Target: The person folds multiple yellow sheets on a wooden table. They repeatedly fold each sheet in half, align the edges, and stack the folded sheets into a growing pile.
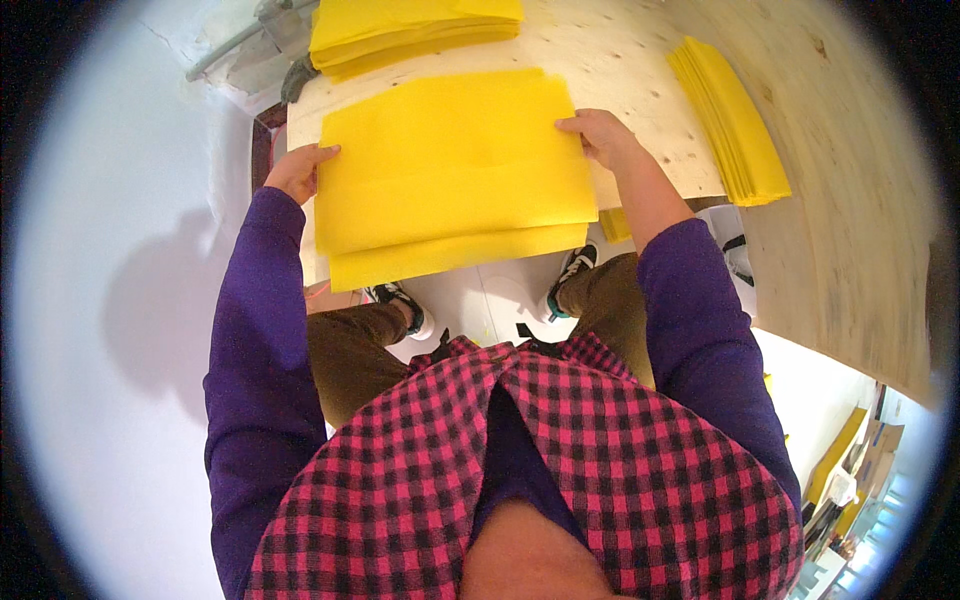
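A large yellow sheet, folded over so its layers show along the near edge, lies on a pale plywood table and overhangs the front edge. My left hand grips the sheet's left edge. On the other side, my right hand pinches the upper right corner. Both arms wear purple sleeves.
A stack of yellow sheets sits at the back of the table. Another yellow stack lies on the right part of the table. My legs and shoes stand on a white floor. Metal tubing is at the upper left.
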`<state>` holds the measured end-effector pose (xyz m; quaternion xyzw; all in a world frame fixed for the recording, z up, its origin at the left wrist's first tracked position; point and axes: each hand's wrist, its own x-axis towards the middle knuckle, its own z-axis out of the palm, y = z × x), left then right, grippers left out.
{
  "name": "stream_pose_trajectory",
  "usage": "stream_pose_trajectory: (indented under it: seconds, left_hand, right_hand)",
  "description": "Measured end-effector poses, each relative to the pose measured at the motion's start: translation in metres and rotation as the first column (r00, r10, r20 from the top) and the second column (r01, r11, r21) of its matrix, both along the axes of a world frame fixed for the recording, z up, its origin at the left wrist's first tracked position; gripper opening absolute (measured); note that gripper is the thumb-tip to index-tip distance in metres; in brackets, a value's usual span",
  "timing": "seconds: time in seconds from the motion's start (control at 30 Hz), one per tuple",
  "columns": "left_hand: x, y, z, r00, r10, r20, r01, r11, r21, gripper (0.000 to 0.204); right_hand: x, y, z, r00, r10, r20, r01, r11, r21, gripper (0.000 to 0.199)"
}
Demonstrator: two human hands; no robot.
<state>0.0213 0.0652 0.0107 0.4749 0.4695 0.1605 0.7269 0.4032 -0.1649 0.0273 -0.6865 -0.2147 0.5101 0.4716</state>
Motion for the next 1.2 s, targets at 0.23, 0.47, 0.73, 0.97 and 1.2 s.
stream_pose_trajectory:
  seconds: [0.23,0.47,0.73,0.97,1.2]
  left_hand:
    - [-0.007,0.010,0.001,0.998,-0.004,0.063,-0.006,0.987,0.160,0.026]
    - [-0.016,0.002,0.001,0.997,-0.004,0.073,-0.023,0.932,0.361,0.021]
    - [-0.015,0.006,-0.008,0.999,-0.033,0.042,0.010,0.883,0.469,0.023]
    - [-0.014,0.004,0.011,0.982,-0.068,-0.177,0.151,0.847,0.510,0.024]
    - [-0.017,0.011,0.002,0.980,-0.035,-0.195,0.147,0.788,0.598,0.022]
  right_hand:
    - [0.017,0.015,-0.004,0.973,0.104,0.205,-0.119,0.991,0.064,0.029]
    - [0.016,0.024,0.008,0.877,0.149,0.457,-0.142,0.989,-0.051,0.021]
    - [0.024,0.037,0.017,0.859,0.288,0.423,-0.241,0.957,-0.161,0.016]
    - [0.014,0.035,0.016,0.968,0.143,0.204,-0.138,0.990,-0.040,0.019]
    - [0.003,0.032,0.004,0.989,0.047,0.141,-0.059,0.995,0.084,0.025]
